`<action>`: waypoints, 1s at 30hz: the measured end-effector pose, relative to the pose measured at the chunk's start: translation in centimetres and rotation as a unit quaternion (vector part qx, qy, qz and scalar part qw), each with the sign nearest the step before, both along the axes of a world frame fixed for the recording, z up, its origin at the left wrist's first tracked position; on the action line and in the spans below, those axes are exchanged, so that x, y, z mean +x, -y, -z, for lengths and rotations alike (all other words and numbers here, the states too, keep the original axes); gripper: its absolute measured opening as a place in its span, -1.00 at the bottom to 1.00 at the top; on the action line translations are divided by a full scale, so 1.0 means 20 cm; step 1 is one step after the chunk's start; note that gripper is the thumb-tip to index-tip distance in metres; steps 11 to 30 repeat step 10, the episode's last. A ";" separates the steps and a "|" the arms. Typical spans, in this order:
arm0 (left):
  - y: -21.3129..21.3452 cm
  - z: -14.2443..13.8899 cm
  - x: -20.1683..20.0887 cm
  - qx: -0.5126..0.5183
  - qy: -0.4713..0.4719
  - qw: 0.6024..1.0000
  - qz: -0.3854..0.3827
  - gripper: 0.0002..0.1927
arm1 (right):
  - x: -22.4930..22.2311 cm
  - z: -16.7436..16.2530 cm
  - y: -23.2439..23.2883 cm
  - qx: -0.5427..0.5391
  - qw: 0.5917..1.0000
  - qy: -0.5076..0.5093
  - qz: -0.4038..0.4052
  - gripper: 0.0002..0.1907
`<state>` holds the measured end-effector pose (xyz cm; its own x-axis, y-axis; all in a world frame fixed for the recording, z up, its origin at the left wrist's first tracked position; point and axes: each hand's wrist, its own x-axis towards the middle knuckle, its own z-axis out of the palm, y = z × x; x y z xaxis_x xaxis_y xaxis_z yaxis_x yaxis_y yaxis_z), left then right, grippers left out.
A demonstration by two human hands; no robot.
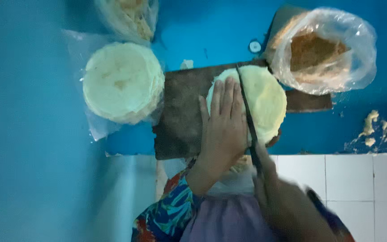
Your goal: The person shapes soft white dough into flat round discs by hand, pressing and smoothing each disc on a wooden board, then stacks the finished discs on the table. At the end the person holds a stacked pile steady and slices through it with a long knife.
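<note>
Far left is just a blurry blue surface (32, 112). Next over, a round stack of pale flatbreads (122, 83) sits on a sheet of clear plastic (79, 49), and above it at the top edge there's a plastic bag (128, 15) with more pale stuff in it, cut off by the frame.

In the middle there's a dark wooden board (180, 112) lying on the blue top. Another stack of pale flatbreads (260, 101) sits on the board, toward its right side. The left hand (222, 130) is pressed flat on the left half of that stack, fingers straight and close together, not gripping anything, just holding it down. Right beside those fingers a thin dark knife (247, 116) runs across the stack from top to bottom. The right hand (274, 192) is low in the frame and pretty smeared, but it looks closed around the knife handle.

Up right, touching the board's corner, is an open clear bag (323, 49) with brownish crumbs inside. Far right, some pale scraps (384, 132) lie on the blue top. White tiles (350, 188) run along the bottom right.
</note>
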<state>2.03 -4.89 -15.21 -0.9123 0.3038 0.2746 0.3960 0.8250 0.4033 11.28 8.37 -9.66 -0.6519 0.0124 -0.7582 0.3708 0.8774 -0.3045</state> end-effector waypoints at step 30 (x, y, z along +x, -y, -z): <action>0.07 -0.10 -0.01 0.058 0.108 0.992 -0.030 -0.05 | 0.59 0.98 -0.29 -0.241 0.787 -0.104 0.559 -0.37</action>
